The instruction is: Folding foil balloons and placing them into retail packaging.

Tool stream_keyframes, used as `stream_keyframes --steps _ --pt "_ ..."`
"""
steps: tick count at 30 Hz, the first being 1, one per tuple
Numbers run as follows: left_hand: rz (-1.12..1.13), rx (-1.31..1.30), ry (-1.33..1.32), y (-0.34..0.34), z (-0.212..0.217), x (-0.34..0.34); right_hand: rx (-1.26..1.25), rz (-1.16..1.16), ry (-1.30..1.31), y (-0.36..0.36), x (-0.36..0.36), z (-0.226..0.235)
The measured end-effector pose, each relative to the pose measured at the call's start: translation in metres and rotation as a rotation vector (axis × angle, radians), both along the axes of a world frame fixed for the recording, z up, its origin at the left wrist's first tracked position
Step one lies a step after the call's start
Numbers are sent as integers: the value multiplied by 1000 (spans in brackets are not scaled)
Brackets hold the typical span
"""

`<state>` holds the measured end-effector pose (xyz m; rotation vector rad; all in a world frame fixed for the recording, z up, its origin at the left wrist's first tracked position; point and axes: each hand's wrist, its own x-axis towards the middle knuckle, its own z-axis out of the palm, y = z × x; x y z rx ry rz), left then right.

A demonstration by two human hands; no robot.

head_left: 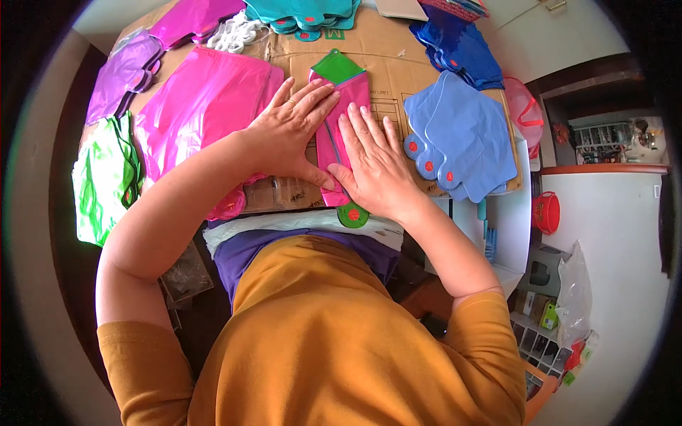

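Observation:
Both my hands lie flat on a folded pink glossy piece (357, 91), a narrow strip on the cardboard in front of me. A green glossy sheet (338, 67) sticks out at its far end. At its near end a green rounded tab (353, 214) with a red dot hangs over the cardboard's edge. My left hand (290, 135) presses its left side, fingers stretched, with a ring on one finger. My right hand (375, 162) presses the right side, fingers straight and thumb toward the middle. The two thumbs nearly meet. My palms hide much of the strip.
Pink sheets (206, 106) lie left on the cardboard (387, 42), with purple (117, 74) and bright green (106, 177) pieces beyond. Light blue sheets with tabs (465, 135) lie right, dark blue ones (458, 50) behind. Teal pieces (302, 13) and white cord (234, 34) lie at the back.

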<state>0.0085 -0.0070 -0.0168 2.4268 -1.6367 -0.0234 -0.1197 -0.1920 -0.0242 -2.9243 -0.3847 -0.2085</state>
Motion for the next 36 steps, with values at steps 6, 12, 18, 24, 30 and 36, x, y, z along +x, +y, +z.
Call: stream_keyframes --steps 6,12,18,24,30,36 --pt "1 54 -26 -2 2 1 -11 -3 12 1 -1 -2" --pt "-12 75 -63 0 7 -5 -10 7 -1 1 -1 -3" --pt "-14 167 -54 -3 11 -4 70 9 85 -2 1 9" --pt "-9 170 -53 -2 9 -2 246 -89 95 -28 43 20" --pt "6 162 -56 -3 12 -3 -89 -70 1 -31 59 -3" --pt "19 145 -35 -2 11 -4 -113 78 111 -2 -18 12"
